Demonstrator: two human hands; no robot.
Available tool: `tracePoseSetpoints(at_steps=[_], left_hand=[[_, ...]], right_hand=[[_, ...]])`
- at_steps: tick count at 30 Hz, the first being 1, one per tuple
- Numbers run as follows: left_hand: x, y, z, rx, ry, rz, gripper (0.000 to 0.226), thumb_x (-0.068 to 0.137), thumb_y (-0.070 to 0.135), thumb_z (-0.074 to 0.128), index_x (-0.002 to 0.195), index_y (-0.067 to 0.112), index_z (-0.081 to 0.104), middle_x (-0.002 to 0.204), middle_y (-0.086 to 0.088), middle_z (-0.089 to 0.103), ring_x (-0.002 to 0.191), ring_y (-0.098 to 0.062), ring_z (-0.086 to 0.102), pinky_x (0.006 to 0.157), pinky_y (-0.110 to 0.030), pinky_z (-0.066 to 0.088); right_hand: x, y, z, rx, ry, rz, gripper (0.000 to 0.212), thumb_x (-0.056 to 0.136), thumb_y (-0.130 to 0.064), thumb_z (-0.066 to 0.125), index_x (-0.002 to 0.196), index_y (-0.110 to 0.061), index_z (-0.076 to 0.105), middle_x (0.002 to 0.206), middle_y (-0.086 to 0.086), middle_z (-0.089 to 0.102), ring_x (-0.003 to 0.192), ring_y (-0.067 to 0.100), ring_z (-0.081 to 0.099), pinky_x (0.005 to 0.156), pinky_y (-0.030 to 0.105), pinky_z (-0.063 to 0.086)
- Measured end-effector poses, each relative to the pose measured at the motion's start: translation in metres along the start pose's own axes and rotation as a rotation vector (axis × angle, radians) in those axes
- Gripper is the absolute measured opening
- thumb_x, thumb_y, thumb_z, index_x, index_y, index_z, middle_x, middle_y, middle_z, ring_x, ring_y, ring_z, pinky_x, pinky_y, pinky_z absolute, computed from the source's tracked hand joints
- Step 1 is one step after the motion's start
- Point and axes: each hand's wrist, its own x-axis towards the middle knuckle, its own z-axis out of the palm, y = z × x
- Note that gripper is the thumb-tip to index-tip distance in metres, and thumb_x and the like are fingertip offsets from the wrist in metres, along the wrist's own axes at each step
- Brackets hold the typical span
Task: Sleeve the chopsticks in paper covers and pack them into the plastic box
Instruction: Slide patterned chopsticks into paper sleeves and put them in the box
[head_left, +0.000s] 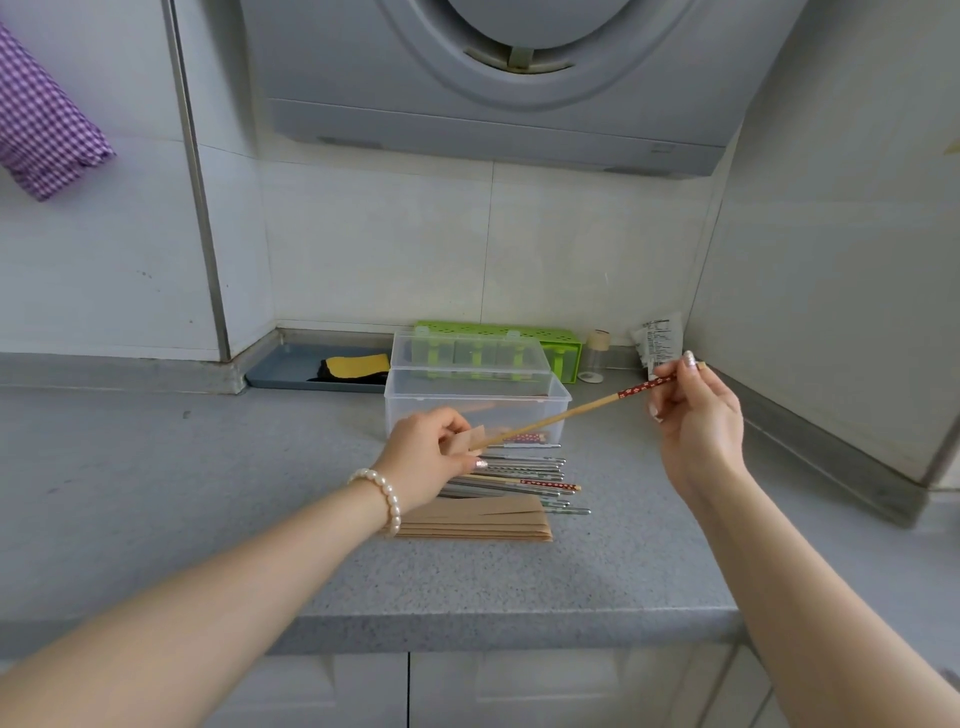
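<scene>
My right hand (693, 410) pinches the red patterned end of a wooden chopstick (571, 410) that slants down to the left. Its thin tip sits at the mouth of a brown paper cover (470, 438), which my left hand (426, 454) holds. Below the hands lies a heap of metal and wooden chopsticks (530, 480) on the grey counter, with a stack of brown paper covers (483, 519) in front of it. The clear plastic box (475, 400) stands open behind them, its lid raised at the back; a red-ended chopstick shows through its front wall.
A green perforated rack (550, 338) stands behind the box against the tiled wall. A blue tray (291, 371) with a yellow and black cloth lies at back left. A small jar (595, 356) and a white packet (657, 343) stand in the right corner. A range hood hangs overhead.
</scene>
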Motion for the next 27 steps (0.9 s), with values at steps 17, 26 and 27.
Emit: tracePoseSetpoints(at_steps=[17, 26, 27], left_hand=[[0.0019, 0.0018, -0.0043, -0.305, -0.103, -0.16, 0.019, 0.09, 0.018, 0.055, 0.101, 0.011, 0.069, 0.088, -0.005, 0.073, 0.078, -0.005, 0.067, 0.058, -0.011, 0.047], [0.0003, 0.0034, -0.0052, -0.232, -0.17, -0.106, 0.015, 0.089, 0.012, 0.057, 0.097, 0.012, 0.068, 0.086, 0.0, 0.072, 0.073, 0.002, 0.066, 0.064, -0.005, 0.045], [0.0004, 0.0039, -0.0052, -0.221, -0.186, -0.1, 0.015, 0.089, 0.012, 0.056, 0.098, 0.012, 0.068, 0.088, -0.001, 0.073, 0.074, 0.001, 0.067, 0.066, -0.006, 0.046]], right_hand=[[-0.0027, -0.006, -0.0009, 0.015, 0.033, -0.012, 0.033, 0.099, -0.014, 0.038, 0.071, -0.009, 0.055, 0.045, -0.007, 0.048, 0.042, 0.008, 0.04, 0.054, 0.024, 0.028], [0.0058, -0.0012, -0.0076, -0.006, 0.032, 0.07, 0.032, 0.098, -0.016, 0.043, 0.07, -0.008, 0.058, 0.049, -0.003, 0.051, 0.042, 0.009, 0.039, 0.045, 0.019, 0.03], [0.0067, -0.0005, -0.0082, -0.034, 0.045, 0.094, 0.03, 0.097, -0.017, 0.046, 0.071, -0.008, 0.059, 0.049, -0.002, 0.049, 0.042, 0.009, 0.039, 0.044, 0.019, 0.03]])
